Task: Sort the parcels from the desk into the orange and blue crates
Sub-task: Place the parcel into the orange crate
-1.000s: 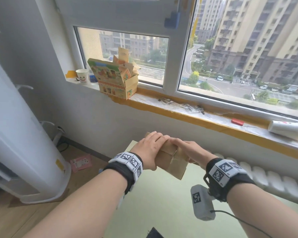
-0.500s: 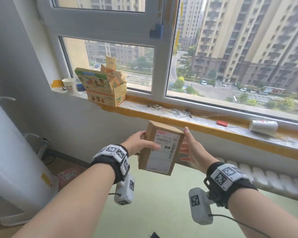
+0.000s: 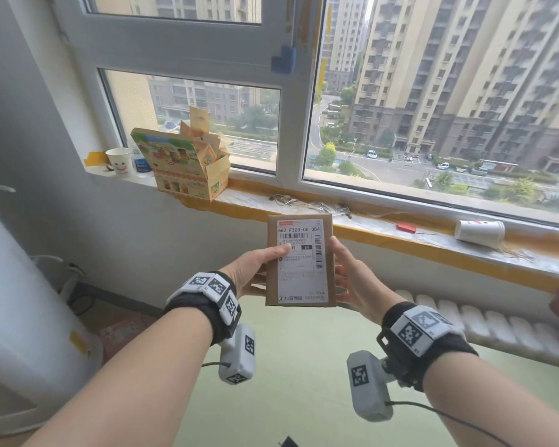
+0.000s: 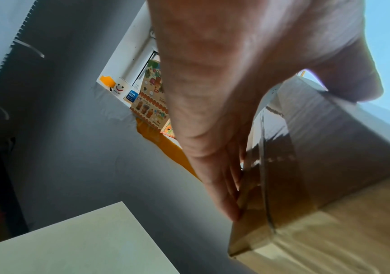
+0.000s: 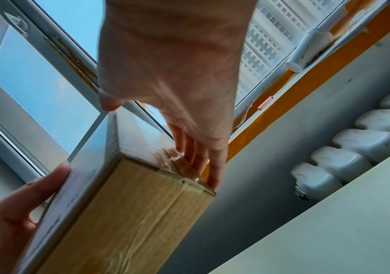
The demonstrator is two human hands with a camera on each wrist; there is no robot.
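Note:
A brown cardboard parcel (image 3: 299, 259) with a white shipping label is held upright above the pale green desk (image 3: 288, 382), label facing me. My left hand (image 3: 255, 269) grips its left side, thumb on the label and fingers behind. My right hand (image 3: 349, 275) grips the right side, thumb along the front edge and fingers flat on the back. The left wrist view shows the left hand (image 4: 212, 92) on the taped parcel (image 4: 318, 185). In the right wrist view the right hand (image 5: 177, 83) reaches over the parcel (image 5: 130, 213). No orange or blue crate is in view.
Past the desk runs a windowsill (image 3: 384, 230) with an open colourful carton (image 3: 188, 169), a smiley paper cup (image 3: 120, 161), a tipped white cup (image 3: 478, 233) and a small red item (image 3: 405, 226). A radiator (image 3: 497, 327) sits below. A white standing unit (image 3: 20, 285) fills the left.
Both hands have lifted the parcel and turned it from lying label-down to upright, so its label now faces me. It stands squarer than half a second ago.

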